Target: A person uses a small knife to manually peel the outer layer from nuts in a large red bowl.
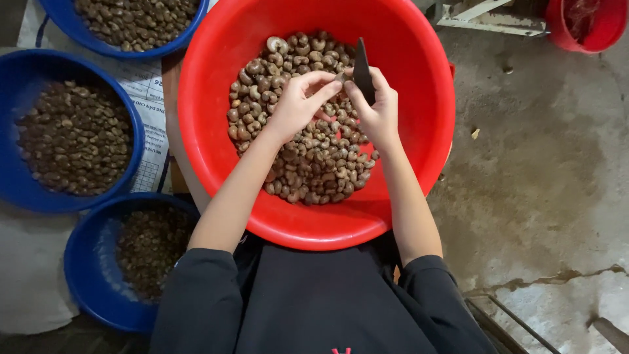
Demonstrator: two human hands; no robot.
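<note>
1. The left hand (298, 105) hovers over the red basin (419, 85), fingers curled narrow, thumb and forefinger pinched at a single nut (341, 77) that is mostly hidden by the fingertips.
2. The right hand (377, 108) meets it from the right, closed around a small dark blade (362, 75) that stands upright above the fingers; the handle is covered by the grip, so its shape cannot be told.
3. The nut sits between the two hands, just left of the blade; whether blade and nut touch is hard to make out.
4. Below the hands, a pile of curved brown nuts (308, 164) fills the middle of the basin; both forearms hide part of it.
5. Three blue bowls (134, 124) of darker nuts stand left of the basin: one far and cut off by the top edge, one at mid-left, one near and in shadow, its contents dim.
6. Printed sacking (147, 92) lies under the bowls, largely covered.
7. A red bucket (606, 29) at far right is cropped by the corner.
8. Cracked concrete floor (544, 183) spreads to the right.
</note>
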